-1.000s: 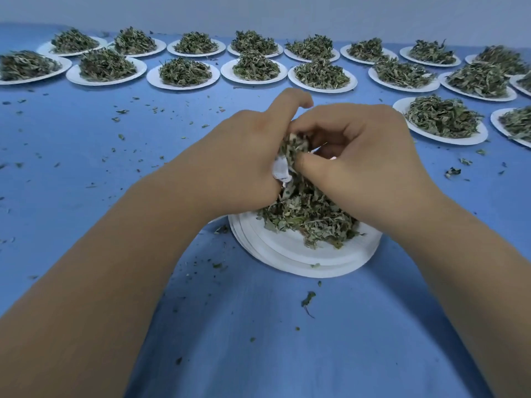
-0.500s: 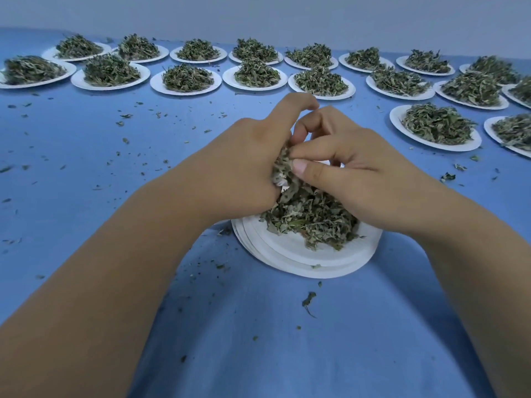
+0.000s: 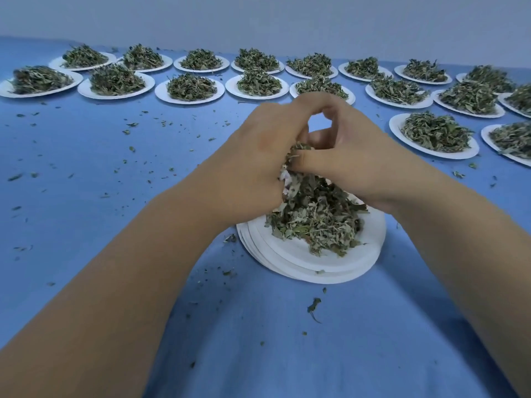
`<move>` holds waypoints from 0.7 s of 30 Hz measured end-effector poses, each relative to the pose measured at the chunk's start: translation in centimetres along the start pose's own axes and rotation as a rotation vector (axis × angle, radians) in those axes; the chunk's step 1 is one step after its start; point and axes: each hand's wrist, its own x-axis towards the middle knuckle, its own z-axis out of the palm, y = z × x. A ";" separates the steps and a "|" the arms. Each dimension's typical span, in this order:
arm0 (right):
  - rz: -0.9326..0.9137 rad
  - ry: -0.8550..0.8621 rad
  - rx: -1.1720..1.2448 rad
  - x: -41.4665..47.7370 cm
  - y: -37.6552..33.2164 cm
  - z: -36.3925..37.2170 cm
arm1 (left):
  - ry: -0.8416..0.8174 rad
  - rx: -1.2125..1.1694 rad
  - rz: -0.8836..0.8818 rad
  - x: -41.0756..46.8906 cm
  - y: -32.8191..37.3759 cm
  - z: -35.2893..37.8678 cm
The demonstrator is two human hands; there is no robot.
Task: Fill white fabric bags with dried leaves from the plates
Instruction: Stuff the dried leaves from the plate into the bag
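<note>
Grip, left hand (image 3: 255, 168): fingers were clenched round the white fabric bag (image 3: 285, 176). Only a small pale scrap of it showed between the two hands; the rest was hidden by palm and leaf.

Grip, right hand (image 3: 356, 168): thumb and curled fingers pinched a tuft at the top of the dried leaves (image 3: 316, 222), right against the bag, with the thumb tip pressed into the leaf. The index fingers of both hands met above, leaving a small gap beneath them. Whether the bag's mouth stood open could not be told.

Both hands were held just over the near heap, which rose up to meet them. The heap sat on a stack of plates (image 3: 301, 265), white and slightly fanned out to the left, near the centre of the blue tabletop (image 3: 115, 196).

Leaf crumbs (image 3: 313, 304) were scattered over the blue surface, with one larger piece just on the near side of the stack. Along the far edge stood two rows of white far plates (image 3: 189, 89), each carrying its own heap, and more lay at the far right. A pale wall (image 3: 258, 18) stood behind them.
</note>
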 end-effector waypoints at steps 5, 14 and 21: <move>-0.009 0.079 0.151 0.4 0.8 -0.2 | 0.024 -0.148 -0.046 -0.6 -1.0 -1.0; -0.133 0.212 -0.098 -0.3 1.3 0.3 | 0.103 -0.265 -0.291 -0.4 -0.5 -1.9; -0.106 0.305 -0.229 0.4 0.9 1.0 | 0.190 -0.217 -0.294 -0.4 -0.4 -1.2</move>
